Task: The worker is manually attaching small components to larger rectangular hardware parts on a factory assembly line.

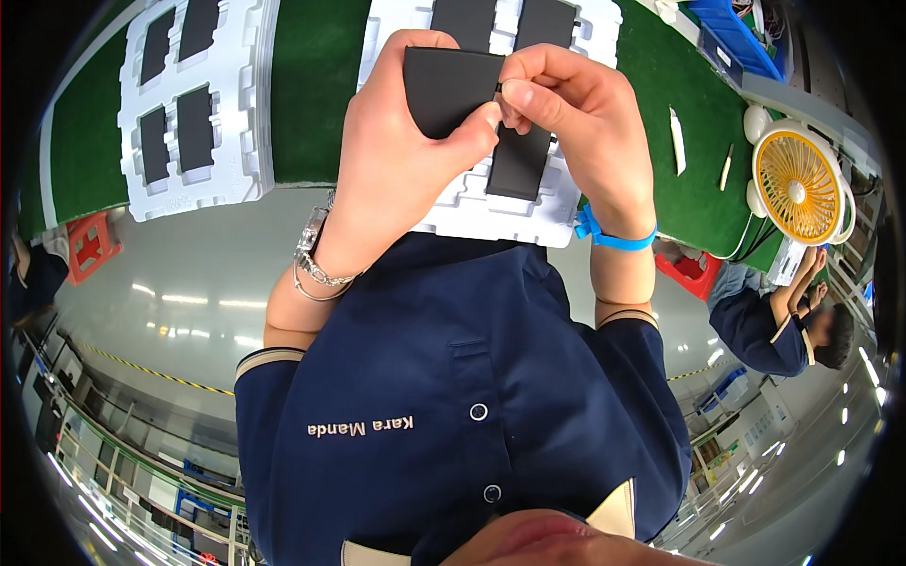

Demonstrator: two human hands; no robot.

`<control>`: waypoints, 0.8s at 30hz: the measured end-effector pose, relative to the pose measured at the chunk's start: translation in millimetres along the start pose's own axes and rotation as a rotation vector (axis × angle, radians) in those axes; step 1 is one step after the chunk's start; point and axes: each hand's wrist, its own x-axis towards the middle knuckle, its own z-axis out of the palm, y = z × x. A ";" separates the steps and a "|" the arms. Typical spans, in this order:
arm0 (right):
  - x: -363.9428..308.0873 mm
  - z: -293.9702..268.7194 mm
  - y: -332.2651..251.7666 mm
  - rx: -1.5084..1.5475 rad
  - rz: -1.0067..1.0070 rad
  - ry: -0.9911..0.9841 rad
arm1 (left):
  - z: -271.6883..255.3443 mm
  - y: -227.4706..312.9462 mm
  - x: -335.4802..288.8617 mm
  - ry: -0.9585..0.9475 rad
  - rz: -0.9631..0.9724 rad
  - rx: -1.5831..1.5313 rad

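A flat black rectangular pack that looks like a battery [451, 90] is held up in my left hand [396, 156], thumb across its lower right corner and fingers behind it. My right hand [590, 108] is closed in a pinch at the pack's right edge, on a small dark tab [499, 88]. Below both hands lies a white moulded tray [462, 219]. More black packs [519, 162] sit in its pockets, partly covered by my hands. A blue strap [623, 241] circles my right wrist.
Further left, stacked white trays [250, 123] hold several black packs on the green mat [316, 94]. To the right are a white pen-like tool [677, 141], a thin pale tool [726, 168], a yellow-and-white fan [797, 187] and a blue bin [741, 38]. Another person [764, 325] works beyond.
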 end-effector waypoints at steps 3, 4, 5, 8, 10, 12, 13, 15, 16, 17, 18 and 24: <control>4.4 -8.8 3.8 0.159 0.072 -0.131 | -1.8 2.7 -0.6 -0.064 -0.093 -0.186; 5.5 -9.5 5.4 0.242 0.101 -0.158 | -2.4 2.6 0.1 -0.077 -0.105 -0.238; 6.4 -9.7 7.3 0.325 0.130 -0.185 | -2.6 2.6 0.6 -0.091 -0.118 -0.290; 7.0 -5.3 10.0 0.397 0.113 -0.185 | -1.8 2.8 0.0 -0.084 -0.118 -0.375; 5.9 -1.1 9.8 0.313 0.060 -0.125 | -2.2 0.7 0.6 -0.072 -0.117 -0.378; 3.3 3.0 7.4 0.158 0.000 -0.033 | -1.7 -1.9 0.5 -0.063 -0.106 -0.381; 2.0 4.8 5.6 0.134 -0.007 -0.021 | -1.1 -3.1 0.1 -0.061 -0.095 -0.385; 0.1 7.8 2.4 0.086 -0.022 0.004 | -0.2 -3.4 -0.7 -0.056 -0.088 -0.371; -0.5 9.3 2.1 0.083 -0.033 0.016 | 0.1 -2.3 -1.1 -0.054 -0.092 -0.353; -0.9 10.7 1.9 0.079 -0.045 0.027 | 0.3 -1.5 -1.3 -0.052 -0.096 -0.334; -0.8 12.0 2.0 0.075 -0.056 0.038 | 0.7 -1.0 -1.1 -0.049 -0.097 -0.359; -0.1 14.3 14.8 0.262 -0.040 0.017 | 3.0 -5.8 1.3 -0.052 -0.070 -0.430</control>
